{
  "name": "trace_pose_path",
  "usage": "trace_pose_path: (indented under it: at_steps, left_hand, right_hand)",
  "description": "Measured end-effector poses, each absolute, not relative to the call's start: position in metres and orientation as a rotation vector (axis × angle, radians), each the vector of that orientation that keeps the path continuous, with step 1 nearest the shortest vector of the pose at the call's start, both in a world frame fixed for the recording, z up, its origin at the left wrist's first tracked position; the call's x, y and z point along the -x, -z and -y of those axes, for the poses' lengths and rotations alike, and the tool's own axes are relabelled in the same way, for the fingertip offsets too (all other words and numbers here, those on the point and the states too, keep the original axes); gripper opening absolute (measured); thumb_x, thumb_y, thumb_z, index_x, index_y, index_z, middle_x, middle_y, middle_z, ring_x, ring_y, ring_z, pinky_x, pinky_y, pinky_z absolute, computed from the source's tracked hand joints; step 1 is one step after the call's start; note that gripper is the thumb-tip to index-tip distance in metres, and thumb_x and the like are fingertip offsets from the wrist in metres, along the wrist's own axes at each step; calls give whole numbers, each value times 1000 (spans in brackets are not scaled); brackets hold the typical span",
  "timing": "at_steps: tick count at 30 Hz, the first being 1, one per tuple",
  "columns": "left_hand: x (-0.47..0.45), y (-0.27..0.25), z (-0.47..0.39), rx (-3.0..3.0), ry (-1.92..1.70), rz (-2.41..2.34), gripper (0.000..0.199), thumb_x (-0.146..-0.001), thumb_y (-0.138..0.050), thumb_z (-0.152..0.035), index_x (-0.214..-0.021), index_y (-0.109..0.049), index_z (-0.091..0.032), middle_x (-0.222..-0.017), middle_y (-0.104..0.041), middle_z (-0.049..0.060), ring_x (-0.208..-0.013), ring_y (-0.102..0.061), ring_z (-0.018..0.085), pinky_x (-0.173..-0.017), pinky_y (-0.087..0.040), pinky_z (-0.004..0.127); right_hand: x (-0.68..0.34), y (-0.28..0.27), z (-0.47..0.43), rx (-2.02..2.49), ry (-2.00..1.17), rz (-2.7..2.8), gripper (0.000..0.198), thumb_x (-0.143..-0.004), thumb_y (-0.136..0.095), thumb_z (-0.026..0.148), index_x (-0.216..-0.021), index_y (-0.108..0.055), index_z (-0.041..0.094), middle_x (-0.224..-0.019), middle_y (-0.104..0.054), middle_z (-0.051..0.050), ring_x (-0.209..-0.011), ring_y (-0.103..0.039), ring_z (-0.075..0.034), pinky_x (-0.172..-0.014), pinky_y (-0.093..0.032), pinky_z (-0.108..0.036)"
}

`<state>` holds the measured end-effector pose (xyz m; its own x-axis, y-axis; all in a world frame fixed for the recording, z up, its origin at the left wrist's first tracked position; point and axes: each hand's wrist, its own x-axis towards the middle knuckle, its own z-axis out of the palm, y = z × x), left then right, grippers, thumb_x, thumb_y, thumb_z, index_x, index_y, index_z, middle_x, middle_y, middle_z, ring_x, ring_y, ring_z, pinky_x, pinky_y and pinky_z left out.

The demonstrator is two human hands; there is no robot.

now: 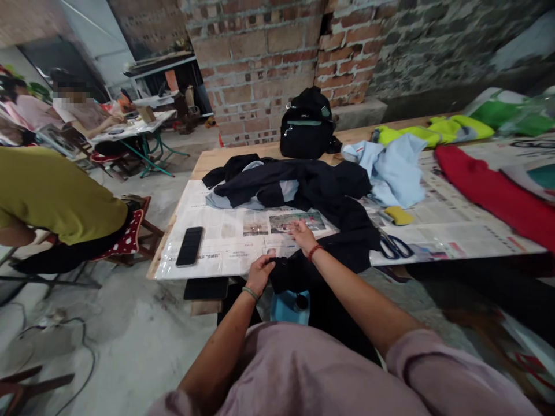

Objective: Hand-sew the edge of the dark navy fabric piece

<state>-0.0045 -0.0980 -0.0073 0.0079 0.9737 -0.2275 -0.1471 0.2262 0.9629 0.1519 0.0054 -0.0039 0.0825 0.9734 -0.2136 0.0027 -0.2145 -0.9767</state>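
My left hand [259,274] pinches the edge of a dark navy garment [299,179] at the table's front edge. Part of that garment lies heaped over the newspaper-covered table, with light grey patches showing. Just above the cloth, my right hand [302,236] is raised with thumb and fingers drawn together; anything between them is too small to make out. Dark-handled scissors [396,247] lie to the right of the garment, near a small yellow piece [399,215]. A light blue cloth [396,170] sits behind them.
A black phone [189,247] lies at the table's left front. A black backpack [307,124] stands at the back. Red cloth [485,188] and a yellow-green garment [437,132] lie to the right. At left, a person in an olive top [60,196] sits close by.
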Motion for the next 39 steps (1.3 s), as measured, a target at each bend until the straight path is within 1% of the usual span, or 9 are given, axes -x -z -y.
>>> trace_pose_path:
  at_steps: [6,10,13,16,22,26,32,36,39]
  left_hand:
    - [8,9,90,-957,-1108,-1270,22,-64,-60,-27,-84,-62,-16,-68,-61,-1,-59,-52,10,-58,-41,22]
    - [11,-1,66,-1066,-1112,-1396,15,-64,-58,-23,-77,-62,-17,-63,-58,-3,-55,-49,10,-55,-40,22]
    - [13,-25,35,-1296,-1104,-1481,11,-63,-57,-17,-72,-63,-18,-63,-58,-2,-58,-50,11,-60,-40,23]
    - [8,-61,1,-1601,-1061,-1531,14,-66,-54,-13,-73,-65,-19,-64,-58,-1,-62,-51,13,-66,-41,26]
    - [-11,-147,-52,-2215,-1217,-1475,22,-71,-48,-6,-81,-64,-18,-89,-64,2,-88,-55,17,-86,-39,29]
    - [-7,-170,-55,-2445,-1364,-1436,23,-76,-44,-7,-86,-61,-17,-93,-63,3,-93,-53,16,-89,-38,29]
    - [48,-84,10,-2543,-1167,-1400,27,-77,-41,-8,-90,-62,-18,-90,-64,6,-93,-53,17,-87,-42,32]
    - [82,-6,68,-2531,-824,-1394,33,-73,-40,-4,-86,-65,-21,-97,-65,6,-95,-54,19,-89,-42,38]
    - [92,24,98,-2462,-749,-1471,40,-71,-40,-2,-92,-65,-23,-106,-63,4,-106,-49,22,-94,-37,45]
  right_hand:
    - [-172,10,26,1267,-1059,2028,44,-72,-55,39,-113,-50,23,-96,-60,-3,-89,-55,-15,-85,-39,-31]
    - [-192,0,24,1375,-910,2413,29,-60,-67,32,-88,-64,23,-74,-62,0,-81,-55,-16,-84,-36,-31]
    - [-208,-15,3,1491,-850,2389,10,-61,-64,21,-71,-65,21,-68,-60,0,-69,-53,-14,-69,-39,-25]
    - [-222,-34,-19,1491,-723,2338,5,-67,-58,17,-67,-63,18,-76,-60,-3,-72,-52,-14,-68,-38,-23]
    - [-231,-94,-43,1525,-276,2049,17,-81,-43,19,-88,-58,20,-84,-60,-4,-77,-52,-15,-72,-34,-25]
    - [-227,-125,-37,1459,2,1847,21,-85,-37,21,-93,-56,16,-84,-61,-7,-80,-52,-17,-79,-31,-29]
    - [-209,-56,31,1243,-31,2241,24,-84,-37,20,-77,-60,15,-74,-60,-8,-78,-52,-18,-83,-31,-35]
    - [-198,19,81,1006,-215,2342,23,-80,-42,17,-93,-61,20,-93,-63,-8,-100,-52,-20,-95,-28,-42]
    - [-197,41,100,1013,-233,2316,26,-80,-42,17,-96,-62,21,-106,-60,-8,-113,-46,-21,-98,-28,-45]
